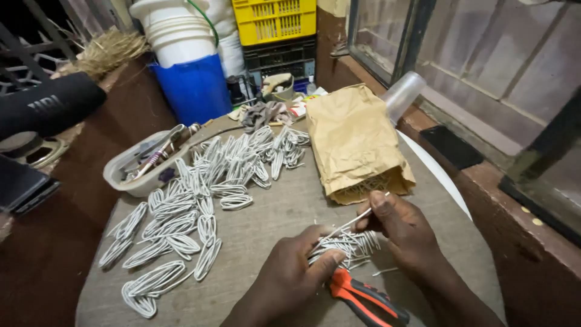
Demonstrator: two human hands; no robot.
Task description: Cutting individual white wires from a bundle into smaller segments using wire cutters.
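My left hand (289,272) pinches a small bundle of white wire loops (348,245) against the table. My right hand (402,233) grips the free end of the white wire (354,221), which runs out of that bundle toward my fingers. Red-and-black pliers (363,297) lie on the cloth just under both hands. Several finished white wire coils (200,200) are spread over the left and middle of the table.
A brown paper bag (354,142) lies on its side behind my hands. A white plastic tub (142,163) holds tools at the left. Blue and white buckets (187,66), a yellow crate (275,21) and a clear plastic cup (402,94) stand at the back. A window frame borders the right.
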